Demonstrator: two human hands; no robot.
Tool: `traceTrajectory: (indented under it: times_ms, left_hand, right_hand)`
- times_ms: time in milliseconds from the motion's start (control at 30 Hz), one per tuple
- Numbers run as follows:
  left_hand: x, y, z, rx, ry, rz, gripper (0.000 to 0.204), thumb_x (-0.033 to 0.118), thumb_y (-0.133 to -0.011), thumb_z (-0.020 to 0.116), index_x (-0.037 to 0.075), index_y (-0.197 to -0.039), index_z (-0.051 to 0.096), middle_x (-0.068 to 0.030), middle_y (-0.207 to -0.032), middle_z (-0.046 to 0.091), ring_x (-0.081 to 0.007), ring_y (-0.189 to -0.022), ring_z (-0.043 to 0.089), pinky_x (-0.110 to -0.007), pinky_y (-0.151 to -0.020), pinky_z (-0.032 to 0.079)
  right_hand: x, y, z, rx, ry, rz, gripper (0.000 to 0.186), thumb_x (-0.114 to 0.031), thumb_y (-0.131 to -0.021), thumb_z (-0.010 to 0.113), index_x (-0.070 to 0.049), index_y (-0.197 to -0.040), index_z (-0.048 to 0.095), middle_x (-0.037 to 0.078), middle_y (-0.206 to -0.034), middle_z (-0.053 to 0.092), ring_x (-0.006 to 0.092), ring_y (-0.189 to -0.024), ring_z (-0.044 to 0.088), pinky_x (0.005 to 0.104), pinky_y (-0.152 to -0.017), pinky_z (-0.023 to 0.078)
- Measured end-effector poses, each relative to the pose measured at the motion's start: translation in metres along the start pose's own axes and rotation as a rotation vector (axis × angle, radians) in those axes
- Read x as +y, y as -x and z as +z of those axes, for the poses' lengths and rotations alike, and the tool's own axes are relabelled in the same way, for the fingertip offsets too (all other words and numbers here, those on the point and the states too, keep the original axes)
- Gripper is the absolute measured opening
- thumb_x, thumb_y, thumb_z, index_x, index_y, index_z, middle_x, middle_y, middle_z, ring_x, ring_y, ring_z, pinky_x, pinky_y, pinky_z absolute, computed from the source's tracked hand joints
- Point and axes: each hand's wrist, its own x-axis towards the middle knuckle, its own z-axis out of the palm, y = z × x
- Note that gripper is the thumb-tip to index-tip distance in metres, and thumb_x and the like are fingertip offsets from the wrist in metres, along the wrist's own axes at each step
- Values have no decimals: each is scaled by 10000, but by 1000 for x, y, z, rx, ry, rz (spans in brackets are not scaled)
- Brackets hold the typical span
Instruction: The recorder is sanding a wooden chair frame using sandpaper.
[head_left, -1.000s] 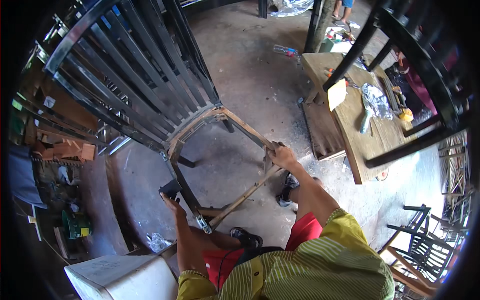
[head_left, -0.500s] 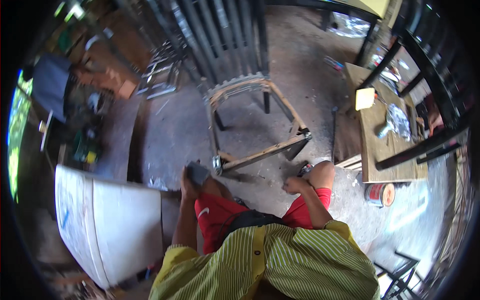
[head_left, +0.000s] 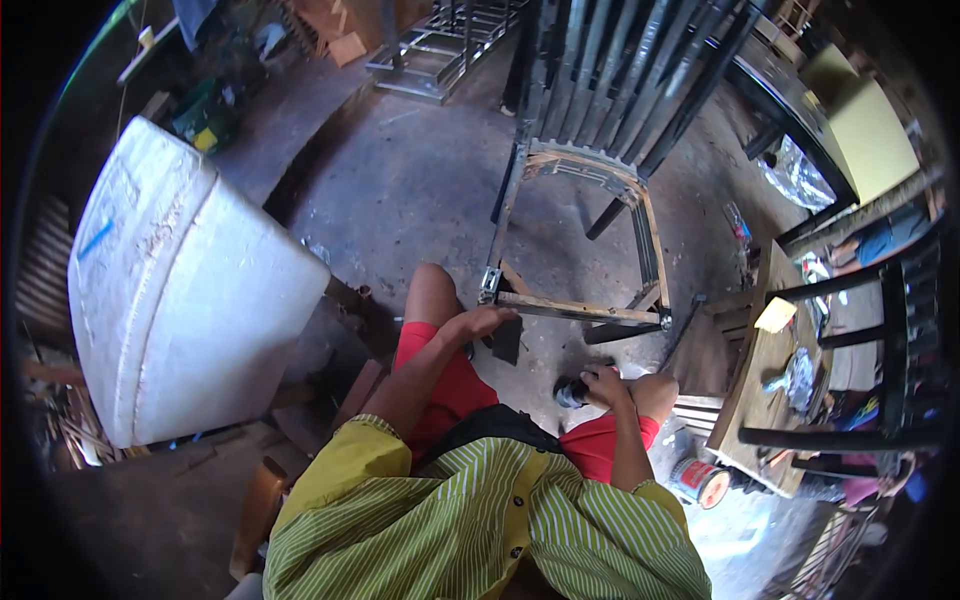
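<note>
In front of me stands a black slat-backed chair, its seat an open frame with bare wood along the edges. My left hand is closed on a dark grey flat piece, which looks like a folded sheet and hangs below the front rail near its left corner. Whether the sheet touches the rail I cannot tell. Over by my right knee, my right hand has its fingers curled, just above a dark shoe. Anything inside those fingers is hidden.
A large white boxy piece stands close on my left. At right are a wooden bench with a yellow pad and crumpled clear plastic, another black chair, and a can. A metal frame lies at the back.
My view has swung, so the chair sits further right. My left hand has come from beside my left knee to the front rail, still with the grey sheet. The right hand stays near the right knee.
</note>
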Motion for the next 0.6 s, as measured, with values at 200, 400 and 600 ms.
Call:
traceTrajectory:
  times_ms: [200, 400, 600]
  left_hand:
    - [4, -7, 5, -212, -269, -157, 459, 225, -839, 447, -41, -1209, 505, -196, -1055, 622, -347, -1048, 566, -358, -917, 434]
    - [-47, -27, 6, -350, -909, 289, 323, 48, -821, 399, 2, -1110, 536, -171, -885, 603, -314, -814, 607, -377, -733, 494]
    - [-58, -31, 8, -337, -1303, 624, 183, 59, -813, 474, -19, -964, 543, -163, -920, 630, -295, -823, 645, -354, -677, 540]
  right_hand:
    - [2, 1, 2, -87, 59, 68, 396, -277, -836, 578, 21, -1095, 609, 229, -1043, 625, 352, -999, 598, 371, -878, 458]
    - [0, 2, 12, -25, 101, -5, 398, -317, -832, 548, -9, -1071, 626, 235, -1042, 618, 379, -991, 587, 410, -885, 447]
    - [-5, 6, 9, -27, 101, -4, 418, -318, -820, 548, 3, -1077, 621, 236, -1047, 617, 385, -995, 585, 413, -899, 444]
